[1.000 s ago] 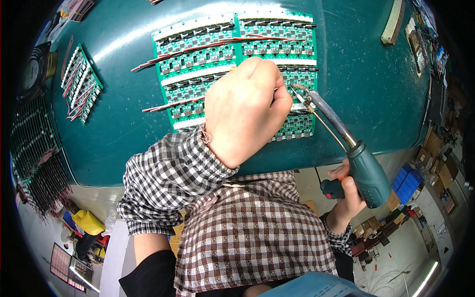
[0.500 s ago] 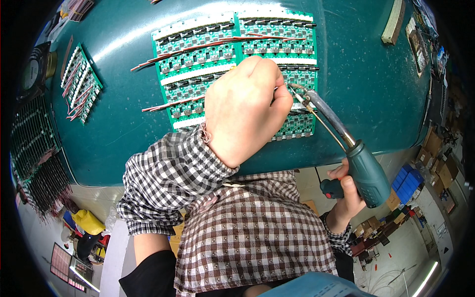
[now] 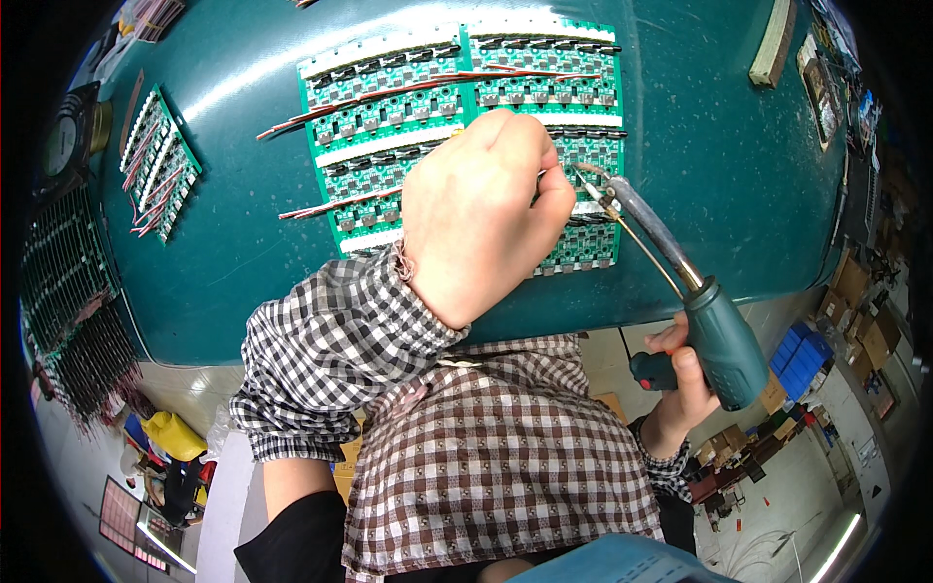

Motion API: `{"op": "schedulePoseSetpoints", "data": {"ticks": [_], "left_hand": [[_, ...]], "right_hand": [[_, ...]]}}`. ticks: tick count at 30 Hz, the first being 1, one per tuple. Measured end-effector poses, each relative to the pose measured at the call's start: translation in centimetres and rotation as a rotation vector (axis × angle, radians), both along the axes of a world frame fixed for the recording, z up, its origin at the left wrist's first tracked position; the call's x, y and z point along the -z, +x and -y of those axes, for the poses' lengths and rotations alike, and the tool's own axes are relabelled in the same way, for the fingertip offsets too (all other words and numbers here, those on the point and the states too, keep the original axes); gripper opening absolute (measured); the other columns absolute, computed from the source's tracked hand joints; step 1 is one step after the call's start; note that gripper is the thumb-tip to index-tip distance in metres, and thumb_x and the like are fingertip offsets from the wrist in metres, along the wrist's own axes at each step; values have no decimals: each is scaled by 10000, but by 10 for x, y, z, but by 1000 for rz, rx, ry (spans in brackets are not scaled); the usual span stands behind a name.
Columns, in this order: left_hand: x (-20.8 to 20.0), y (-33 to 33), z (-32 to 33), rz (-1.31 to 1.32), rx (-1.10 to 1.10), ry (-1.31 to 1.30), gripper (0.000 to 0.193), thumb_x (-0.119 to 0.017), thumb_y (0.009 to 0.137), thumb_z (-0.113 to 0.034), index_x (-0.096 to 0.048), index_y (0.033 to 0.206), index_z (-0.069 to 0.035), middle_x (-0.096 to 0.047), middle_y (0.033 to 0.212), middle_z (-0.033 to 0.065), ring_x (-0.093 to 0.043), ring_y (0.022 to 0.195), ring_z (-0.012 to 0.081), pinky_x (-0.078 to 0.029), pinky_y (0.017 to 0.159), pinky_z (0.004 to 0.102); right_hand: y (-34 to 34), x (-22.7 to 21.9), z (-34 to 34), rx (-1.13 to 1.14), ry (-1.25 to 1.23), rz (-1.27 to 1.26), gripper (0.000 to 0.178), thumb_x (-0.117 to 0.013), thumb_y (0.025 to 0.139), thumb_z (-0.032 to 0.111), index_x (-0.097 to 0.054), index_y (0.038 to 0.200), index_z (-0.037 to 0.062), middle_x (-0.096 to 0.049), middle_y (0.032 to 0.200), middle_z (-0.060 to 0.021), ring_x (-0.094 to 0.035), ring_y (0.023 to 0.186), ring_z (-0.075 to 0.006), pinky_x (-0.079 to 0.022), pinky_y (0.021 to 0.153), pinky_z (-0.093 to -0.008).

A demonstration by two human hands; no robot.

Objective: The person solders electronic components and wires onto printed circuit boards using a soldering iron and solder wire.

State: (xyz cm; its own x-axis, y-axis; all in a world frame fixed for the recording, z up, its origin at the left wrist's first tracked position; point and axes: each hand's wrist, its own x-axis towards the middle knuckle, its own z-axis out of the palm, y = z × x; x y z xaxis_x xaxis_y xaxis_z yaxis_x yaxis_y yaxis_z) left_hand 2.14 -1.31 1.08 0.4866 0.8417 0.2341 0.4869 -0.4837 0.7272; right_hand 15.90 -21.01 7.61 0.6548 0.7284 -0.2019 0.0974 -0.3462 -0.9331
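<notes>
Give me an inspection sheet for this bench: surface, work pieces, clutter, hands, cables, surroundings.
Surface: green tabletop, glossy, with light glare toward the far side.
Work pieces: green circuit boards in front of the person; red-stranded wires lie across them, ends overhanging the left edge.
Clutter: smaller wired board to the left; wooden strip at far right.
Hands: left hand closed over the boards, anything pinched unclear; right hand grips a soldering tool, its tip near the left fingertips.
Cables: the tool's power cord cannot be clearly traced.
Surroundings: blue bins beyond the right side; yellow item at lower left.
</notes>
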Motion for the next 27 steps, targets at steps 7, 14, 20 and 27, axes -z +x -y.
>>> {"op": "schedulePoseSetpoints", "data": {"ticks": [7, 14, 20, 27], "left_hand": [[0, -1, 0, -4, -2, -9, 154, -702, 682, -4, -576, 726, -81, -511, 636, 15, -515, 534, 147, -435, 484, 292], [-2, -2, -1, -16, 16, -19, 149, -702, 684, -12, -575, 722, -81, -493, 626, 12, -506, 537, 155, -426, 489, 303], [-6, -3, -1, -25, 29, -31, 146, -707, 695, -22, -579, 733, -79, -498, 635, 16, -507, 542, 158, -424, 495, 303], [-25, -18, -8, -48, 74, -234, 95, -707, 783, -5, -622, 813, -36, -556, 698, 16, -513, 572, 99, -428, 521, 240]], "right_hand": [[-2, -1, -1, 23, 1, -11, 443, -676, 841, 196, -568, 1117, -134, -614, 780, -127, -629, 676, -229, -562, 652, -362], [6, 4, -3, 86, 98, -173, 457, -705, 832, 214, -584, 1105, -132, -633, 785, -142, -652, 705, -235, -580, 680, -372], [32, 35, -10, 117, 260, -394, 486, -545, 970, 402, -502, 1131, -55, -554, 790, -76, -591, 691, -176, -560, 620, -327], [67, 56, -40, 134, 495, -634, 445, -475, 1009, 407, -524, 1095, -27, -581, 825, -71, -614, 730, -168, -585, 647, -335]]}}
